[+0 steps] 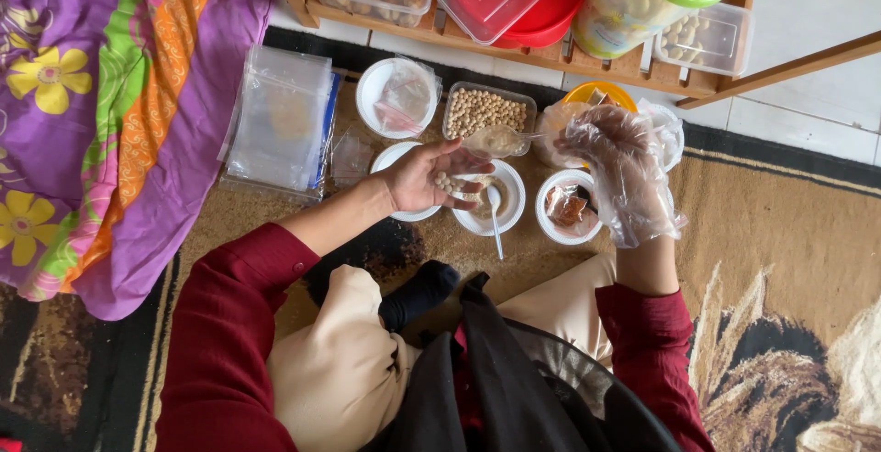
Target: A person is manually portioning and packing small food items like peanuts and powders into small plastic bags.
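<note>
The bare left hand (424,175) lies palm up, loosely cupped around a few pale round nuts (447,182), over the white bowl with a spoon (510,204) on the brown carpet (771,223). The right hand (624,172), in a clear plastic glove, pinches a small filled plastic pouch (496,140), its long axis pointing leftward, just above the left fingertips.

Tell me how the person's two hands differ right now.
The left hand is bare, while the right hand wears a loose clear plastic glove. The left hand lies palm up, cupping a few pale round nuts; the right hand holds none and pinches a small clear bag. Both hover over the white bowls on the rug.
</note>
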